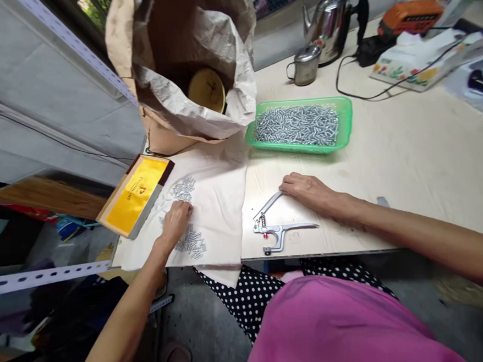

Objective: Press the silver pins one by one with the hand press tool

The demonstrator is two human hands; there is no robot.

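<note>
My left hand is over a white cloth on the left of the table, its fingers curled down between two loose groups of small silvery metal pins. The fingertips are hidden, so what they hold, if anything, does not show. In front of me lie metal snap-fastener pliers, handles spread apart, with a spring and a red part near the jaw. My right hand rests on the table with its fingers closed at the end of the upper handle.
A green plastic basket full of similar pins stands behind the pliers. Beside it is a large paper sack with a round yellowish object inside. A yellow box lies at left. A metal cup, kettle and cable stand at the back.
</note>
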